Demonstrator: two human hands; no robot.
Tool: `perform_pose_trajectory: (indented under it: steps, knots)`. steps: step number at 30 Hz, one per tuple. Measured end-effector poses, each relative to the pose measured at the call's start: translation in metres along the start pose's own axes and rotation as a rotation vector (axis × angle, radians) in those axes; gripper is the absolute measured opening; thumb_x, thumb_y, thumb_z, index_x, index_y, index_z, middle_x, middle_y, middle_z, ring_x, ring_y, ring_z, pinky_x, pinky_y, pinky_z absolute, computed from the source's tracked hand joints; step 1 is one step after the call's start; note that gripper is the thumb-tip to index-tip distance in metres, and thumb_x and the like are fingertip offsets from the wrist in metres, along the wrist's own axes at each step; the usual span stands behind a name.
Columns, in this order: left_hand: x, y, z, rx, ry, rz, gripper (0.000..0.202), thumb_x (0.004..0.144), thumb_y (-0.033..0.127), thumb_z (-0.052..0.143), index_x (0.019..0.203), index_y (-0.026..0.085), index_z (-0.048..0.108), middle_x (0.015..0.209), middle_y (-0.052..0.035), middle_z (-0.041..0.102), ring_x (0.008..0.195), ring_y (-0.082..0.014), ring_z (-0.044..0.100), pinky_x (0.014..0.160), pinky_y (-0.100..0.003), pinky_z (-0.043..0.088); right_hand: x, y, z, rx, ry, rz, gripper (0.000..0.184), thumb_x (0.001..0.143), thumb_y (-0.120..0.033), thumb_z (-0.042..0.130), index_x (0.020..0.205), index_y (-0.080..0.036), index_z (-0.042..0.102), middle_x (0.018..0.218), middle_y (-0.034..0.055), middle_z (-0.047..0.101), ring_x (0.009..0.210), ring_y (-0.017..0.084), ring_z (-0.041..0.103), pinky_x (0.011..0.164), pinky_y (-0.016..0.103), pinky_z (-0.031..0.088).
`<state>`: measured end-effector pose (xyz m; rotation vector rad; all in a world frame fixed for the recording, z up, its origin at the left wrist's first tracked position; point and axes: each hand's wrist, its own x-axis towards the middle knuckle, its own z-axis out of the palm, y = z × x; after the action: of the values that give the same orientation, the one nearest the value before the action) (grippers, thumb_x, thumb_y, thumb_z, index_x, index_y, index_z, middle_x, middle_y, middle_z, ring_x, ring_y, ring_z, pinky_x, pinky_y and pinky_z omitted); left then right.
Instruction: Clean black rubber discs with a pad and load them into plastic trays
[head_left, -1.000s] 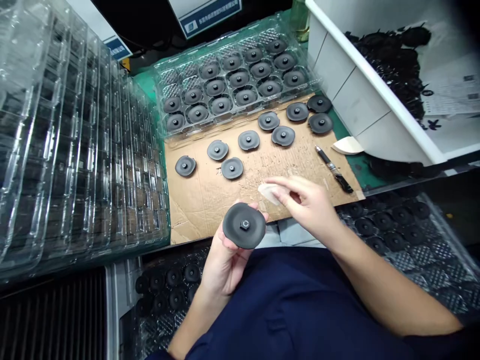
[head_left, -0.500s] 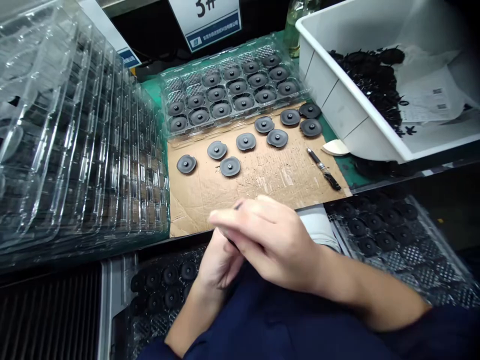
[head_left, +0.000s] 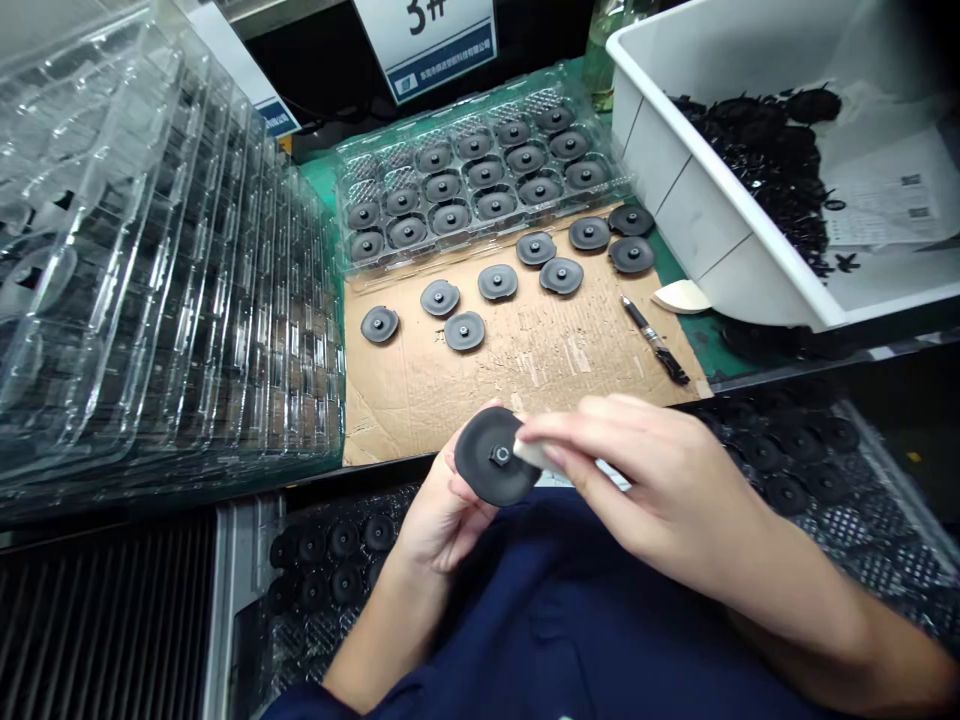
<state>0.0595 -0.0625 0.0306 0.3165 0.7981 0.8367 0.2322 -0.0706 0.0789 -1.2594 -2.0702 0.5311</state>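
Just in front of my body, my left hand [head_left: 436, 515] grips a black round disc [head_left: 484, 470] by its underside and edge. The disc is tilted towards me, and a small stud stands at its centre. Pinched in the fingers of my right hand [head_left: 652, 475] is a small white pad [head_left: 536, 455], which is at the disc's right side by the stud. Part of the pad is covered by my fingers. Several loose discs like it, one being a grey disc [head_left: 464, 331], lie on the cardboard sheet [head_left: 405, 400] beyond my hands.
Behind the cardboard sits a clear tray [head_left: 480, 190] with discs in many of its pockets. Stacked clear trays [head_left: 225, 300] rise at left. A white bin [head_left: 720, 200] of black parts stands right, near a craft knife [head_left: 654, 340] and a white wedge [head_left: 681, 297]. More filled trays [head_left: 810, 460] are lower down.
My hands, closed together before with the disc hidden, have come apart. My right hand has moved right, and the black disc and white pad now show.
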Motion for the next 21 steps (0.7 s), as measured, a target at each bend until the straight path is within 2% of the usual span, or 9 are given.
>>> perform_pose_trajectory:
  steps: [2,4,5,6,8,11,13,17,21]
  knots:
    - [0.001,-0.003,0.002,-0.015,-0.022,-0.025,0.063,0.054,0.032,0.088,0.111,0.022,0.066,0.104,-0.002,0.073,0.093,-0.0137,0.068,0.08,-0.016,0.054,0.008,0.008,0.002,-0.08,0.09,-0.129,0.028,0.094,-0.013,0.042,0.095,-0.017,0.07,0.073,0.0031,0.066,0.063,0.014,0.054,0.062,0.029,0.038]
    - [0.002,-0.006,0.005,-0.021,-0.038,-0.028,0.056,0.057,0.034,0.086,0.108,0.021,0.067,0.105,-0.0029,0.072,0.094,-0.0152,0.069,0.08,-0.016,0.054,0.017,0.02,0.007,0.006,0.125,-0.278,0.033,0.096,-0.016,0.038,0.095,-0.02,0.071,0.074,0.0023,0.066,0.066,0.014,0.056,0.064,0.029,0.039]
    - [0.002,-0.006,0.005,-0.023,-0.048,-0.03,0.055,0.057,0.037,0.085,0.106,0.02,0.068,0.107,-0.0039,0.072,0.094,-0.0166,0.069,0.08,-0.018,0.055,0.021,0.028,0.01,0.085,0.124,-0.282,0.031,0.096,-0.017,0.04,0.097,-0.021,0.071,0.077,0.002,0.068,0.07,0.013,0.058,0.067,0.028,0.041]
    - [0.002,-0.006,0.005,-0.025,-0.057,-0.04,0.056,0.056,0.039,0.085,0.106,0.02,0.068,0.109,-0.005,0.072,0.094,-0.0183,0.07,0.08,-0.02,0.056,0.023,0.037,0.011,0.15,0.12,-0.224,0.028,0.095,-0.017,0.043,0.099,-0.021,0.07,0.082,0.0017,0.069,0.074,0.013,0.059,0.069,0.027,0.042]
    - [0.0,-0.004,0.004,-0.037,-0.078,-0.074,0.063,0.055,0.042,0.085,0.111,0.021,0.065,0.116,-0.0071,0.07,0.096,-0.0224,0.07,0.08,-0.024,0.057,0.02,0.051,0.013,0.202,0.13,0.015,0.022,0.093,-0.018,0.05,0.103,-0.02,0.069,0.087,0.0025,0.07,0.077,0.013,0.061,0.069,0.026,0.044]
    - [0.0,-0.003,0.002,-0.067,-0.104,-0.11,0.068,0.056,0.045,0.084,0.117,0.024,0.062,0.124,-0.0087,0.066,0.102,-0.0252,0.068,0.078,-0.024,0.058,-0.002,0.064,0.02,0.225,0.149,0.293,0.021,0.092,-0.024,0.053,0.105,-0.02,0.069,0.089,0.0039,0.07,0.076,0.015,0.062,0.065,0.026,0.046]
    - [0.001,-0.004,0.0,-0.085,-0.116,-0.121,0.065,0.056,0.045,0.083,0.114,0.024,0.063,0.12,-0.0076,0.068,0.099,-0.0239,0.069,0.078,-0.024,0.058,-0.023,0.068,0.029,0.284,0.084,0.372,0.022,0.092,-0.025,0.052,0.105,-0.02,0.069,0.093,0.0042,0.071,0.081,0.015,0.065,0.069,0.026,0.049]
    - [0.006,-0.005,0.001,-0.114,-0.131,-0.16,0.064,0.056,0.047,0.082,0.113,0.024,0.064,0.116,-0.0062,0.069,0.096,-0.0229,0.07,0.077,-0.025,0.058,-0.053,0.076,0.044,0.296,-0.066,0.456,0.023,0.091,-0.025,0.052,0.102,-0.021,0.071,0.086,0.0031,0.073,0.074,0.016,0.067,0.066,0.027,0.052]
    - [0.009,-0.006,0.007,-0.065,-0.144,-0.182,0.068,0.055,0.048,0.083,0.116,0.024,0.063,0.119,-0.0076,0.067,0.098,-0.0238,0.069,0.077,-0.025,0.058,-0.045,0.07,0.025,0.254,0.075,0.533,0.024,0.091,-0.027,0.051,0.103,-0.02,0.07,0.101,0.0059,0.073,0.088,0.02,0.068,0.069,0.03,0.053]
